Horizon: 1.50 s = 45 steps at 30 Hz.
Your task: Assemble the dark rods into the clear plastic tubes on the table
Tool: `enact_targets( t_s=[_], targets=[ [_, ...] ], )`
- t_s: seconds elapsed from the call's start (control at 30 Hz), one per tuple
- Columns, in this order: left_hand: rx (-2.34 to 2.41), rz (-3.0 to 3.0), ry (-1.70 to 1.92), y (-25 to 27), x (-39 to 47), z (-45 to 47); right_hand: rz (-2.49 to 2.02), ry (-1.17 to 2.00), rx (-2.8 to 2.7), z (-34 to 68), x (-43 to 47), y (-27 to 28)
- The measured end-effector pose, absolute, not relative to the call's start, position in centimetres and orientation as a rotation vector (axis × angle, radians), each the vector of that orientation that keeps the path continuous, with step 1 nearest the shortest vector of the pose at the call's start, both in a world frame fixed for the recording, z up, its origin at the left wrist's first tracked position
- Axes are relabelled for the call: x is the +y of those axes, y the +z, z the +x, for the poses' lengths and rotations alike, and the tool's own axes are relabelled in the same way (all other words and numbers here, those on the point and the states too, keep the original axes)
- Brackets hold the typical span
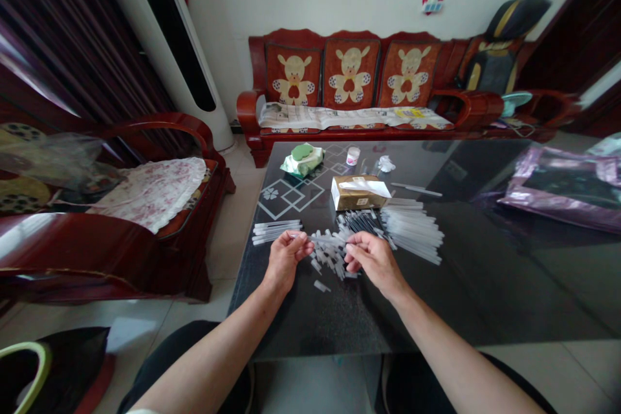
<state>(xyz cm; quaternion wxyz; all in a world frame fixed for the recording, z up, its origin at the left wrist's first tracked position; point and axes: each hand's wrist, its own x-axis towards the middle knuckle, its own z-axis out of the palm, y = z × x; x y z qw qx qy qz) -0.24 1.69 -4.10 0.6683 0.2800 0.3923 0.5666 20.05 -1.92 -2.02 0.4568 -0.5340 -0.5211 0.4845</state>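
Observation:
My left hand (286,259) pinches a slim translucent pen barrel (330,240), which lies level above a heap of small frosted pen caps (332,261). At the barrel's other end is my right hand (372,260), with thumb and fingers closed; what they hold, if anything, is too small to make out. Just beyond the right hand lie many thin black pen refills (359,221). A fan of white translucent barrels (412,229) spreads to their right. Several similar sticks (274,230) rest in a row left of my left hand.
The dark glossy table (466,284) also bears a gold tissue box (356,197), a green wipes pack (303,160), a small jar (353,156), crumpled tissue (386,163) and a purple plastic package (563,191). A wooden sofa (371,118) and armchair (208,233) stand around.

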Motion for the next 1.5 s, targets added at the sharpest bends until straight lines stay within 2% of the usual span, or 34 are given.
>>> enact_targets(
  t_s=[0.57,1.5],
  targets=[
    [0.875,0.646,1.273,-4.2,1.72,-0.28,-1.351,1.3,-1.272,20.04,-1.83,-2.13],
    [0.859,0.67,1.249,-4.14,1.72,-0.1,-1.402,1.196,-1.363,19.91,-2.06,-1.71]
  ],
)
